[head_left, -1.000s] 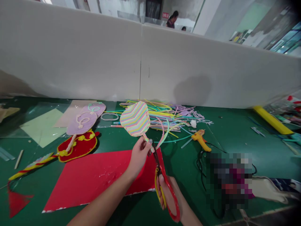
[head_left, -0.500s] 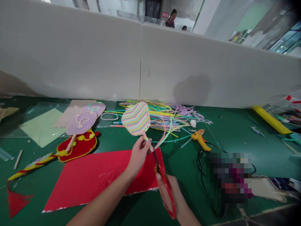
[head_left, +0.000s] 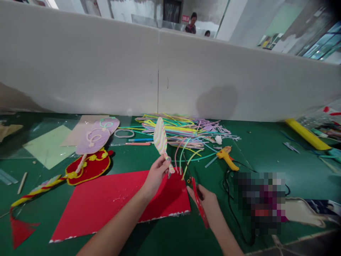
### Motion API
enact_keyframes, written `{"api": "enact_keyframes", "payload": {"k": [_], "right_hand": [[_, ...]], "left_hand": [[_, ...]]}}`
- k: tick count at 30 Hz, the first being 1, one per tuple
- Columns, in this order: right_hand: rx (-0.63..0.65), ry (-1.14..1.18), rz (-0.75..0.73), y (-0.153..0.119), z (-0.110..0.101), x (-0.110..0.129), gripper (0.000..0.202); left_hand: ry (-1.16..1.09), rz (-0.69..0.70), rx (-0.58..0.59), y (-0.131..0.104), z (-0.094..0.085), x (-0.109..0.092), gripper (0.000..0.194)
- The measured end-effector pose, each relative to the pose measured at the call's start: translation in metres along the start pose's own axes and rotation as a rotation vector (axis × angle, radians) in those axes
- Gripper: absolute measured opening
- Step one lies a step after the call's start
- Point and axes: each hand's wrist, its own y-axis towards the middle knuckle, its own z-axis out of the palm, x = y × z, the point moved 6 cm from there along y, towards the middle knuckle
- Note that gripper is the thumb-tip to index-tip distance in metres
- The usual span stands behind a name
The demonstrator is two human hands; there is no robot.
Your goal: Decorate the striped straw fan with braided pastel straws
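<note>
My left hand (head_left: 157,174) is closed round the handle of a small striped pastel fan (head_left: 160,137), which is turned nearly edge-on. The handle's lower end sticks out below my fingers. In my right hand (head_left: 205,202) is a pair of red-handled scissors (head_left: 197,199), its dark blades pointing up and away. Between the fan handle and the blades, several loose pink, mint and yellow pipe cleaners (head_left: 182,154) curve down to the table, apart from the handle. A red board (head_left: 106,206) lies under my left hand.
Behind the fan is a heap of pastel pipe cleaners (head_left: 183,129). A yellow glue gun (head_left: 227,158) with a black cord lies to the right. At left are a red fan with yellow trim (head_left: 90,167) and lilac oval pieces (head_left: 93,138). A white partition (head_left: 80,64) stands behind.
The pipe cleaner ends have come off the fan handle and now lie loose. My right hand has drawn the scissors away to the right. My left hand has turned the fan edge-on.
</note>
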Motion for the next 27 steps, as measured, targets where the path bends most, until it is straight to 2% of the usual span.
{"api": "enact_keyframes", "payload": {"k": [3, 6, 8, 10, 13, 14, 15, 17, 19, 22, 27], "right_hand": [[-0.094, -0.367, -0.015, 0.008, -0.019, -0.021, 0.028], [-0.197, -0.518, -0.048, 0.010, -0.033, -0.043, 0.022], [-0.258, -0.534, -0.130, 0.009, -0.040, -0.051, 0.025], [-0.324, -0.505, -0.201, 0.007, -0.048, -0.048, 0.031], [-0.357, -0.307, -0.215, 0.004, -0.058, -0.026, 0.036], [-0.322, -0.175, -0.204, 0.003, -0.056, -0.015, 0.035], [-0.213, -0.009, -0.208, 0.003, -0.048, -0.001, 0.035], [0.107, 0.326, -0.174, 0.001, -0.020, 0.026, 0.037], [0.267, 0.639, -0.098, -0.003, 0.003, 0.047, 0.036], [0.305, 0.933, 0.010, -0.004, 0.026, 0.059, 0.033], [0.310, 1.058, 0.116, 0.003, 0.044, 0.054, 0.028]], "left_hand": [[-0.091, -0.071, 0.052, -0.003, 0.006, 0.002, 0.026], [-0.108, -0.103, 0.122, -0.008, 0.012, 0.000, 0.025], [-0.096, -0.129, 0.170, -0.012, 0.015, -0.001, 0.024], [-0.078, -0.157, 0.225, -0.017, 0.016, -0.001, 0.024], [-0.053, -0.205, 0.325, -0.028, 0.018, 0.003, 0.025], [-0.042, -0.226, 0.370, -0.033, 0.020, 0.006, 0.025], [-0.030, -0.249, 0.416, -0.038, 0.022, 0.009, 0.026], [0.000, -0.281, 0.488, -0.048, 0.026, 0.016, 0.027], [0.030, -0.267, 0.500, -0.054, 0.026, 0.022, 0.027], [0.098, -0.176, 0.439, -0.057, 0.018, 0.025, 0.031], [0.213, -0.135, 0.395, -0.059, 0.004, 0.029, 0.030]]}}
